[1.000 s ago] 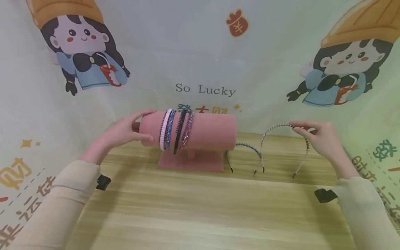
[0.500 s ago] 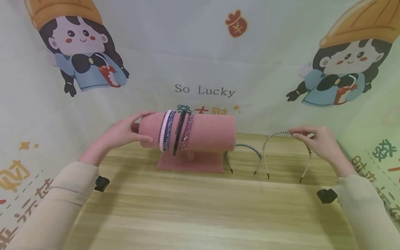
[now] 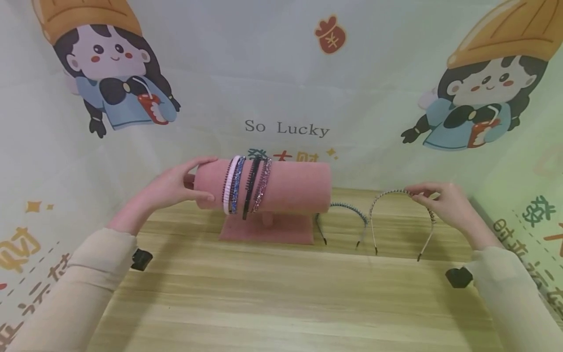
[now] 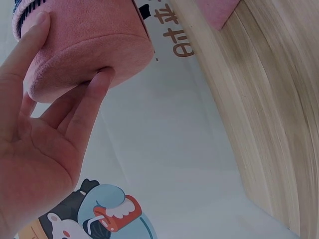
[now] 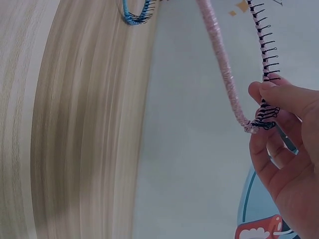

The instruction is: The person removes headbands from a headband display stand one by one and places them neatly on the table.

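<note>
In the head view, my left hand (image 3: 169, 187) grips the left end of a pink padded roll (image 3: 301, 186) on a headband display stand, thumb along its front. The left wrist view shows fingers curled into the roll's end. Round the roll sit several headbands: a pale pink one (image 3: 228, 190), a blue glittery one (image 3: 237, 186), a black toothed one (image 3: 249, 193) and a pink glittery one (image 3: 262, 186). Far right, my right hand (image 3: 450, 205) pinches the top of a pale pink toothed headband (image 5: 222, 57) between thumb and fingers, its ends pointing down.
A blue toothed headband (image 3: 343, 205) stands on the wooden table (image 3: 299, 303) between the stand's pink base (image 3: 268, 232) and the held headband. Behind the table hangs a printed white cloth (image 3: 272, 73), which also lines both sides.
My right hand has lowered the pale pink headband, which moved clear of the blue one to the right, then slightly back left. The left hand keeps its grip on the roll.
</note>
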`<state>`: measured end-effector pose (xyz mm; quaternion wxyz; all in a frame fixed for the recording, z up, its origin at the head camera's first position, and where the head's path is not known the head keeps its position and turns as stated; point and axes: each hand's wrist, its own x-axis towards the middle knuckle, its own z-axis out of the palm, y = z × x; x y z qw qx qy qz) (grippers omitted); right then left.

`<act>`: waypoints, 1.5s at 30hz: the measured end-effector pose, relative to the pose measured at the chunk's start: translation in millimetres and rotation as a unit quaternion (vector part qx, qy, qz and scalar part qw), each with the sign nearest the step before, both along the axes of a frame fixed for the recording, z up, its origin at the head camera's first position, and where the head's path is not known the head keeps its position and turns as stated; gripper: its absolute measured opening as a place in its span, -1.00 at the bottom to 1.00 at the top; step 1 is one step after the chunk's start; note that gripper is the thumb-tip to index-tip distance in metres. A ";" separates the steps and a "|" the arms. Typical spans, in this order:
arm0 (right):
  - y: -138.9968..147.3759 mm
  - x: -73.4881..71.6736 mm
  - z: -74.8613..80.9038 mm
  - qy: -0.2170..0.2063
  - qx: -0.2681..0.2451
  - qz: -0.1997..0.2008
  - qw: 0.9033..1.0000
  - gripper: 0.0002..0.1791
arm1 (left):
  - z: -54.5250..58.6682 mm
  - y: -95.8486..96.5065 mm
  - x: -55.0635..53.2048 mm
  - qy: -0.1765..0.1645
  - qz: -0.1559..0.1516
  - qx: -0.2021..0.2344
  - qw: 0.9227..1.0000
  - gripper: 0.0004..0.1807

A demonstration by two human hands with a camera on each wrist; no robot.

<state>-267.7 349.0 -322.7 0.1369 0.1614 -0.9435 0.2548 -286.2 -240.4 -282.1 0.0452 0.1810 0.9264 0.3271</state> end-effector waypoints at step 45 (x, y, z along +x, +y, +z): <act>13.7 -33.3 -35.8 0.004 -0.007 -0.017 1.000 -0.79 | -1.2 0.1 0.0 0.005 0.000 0.002 1.000 -0.05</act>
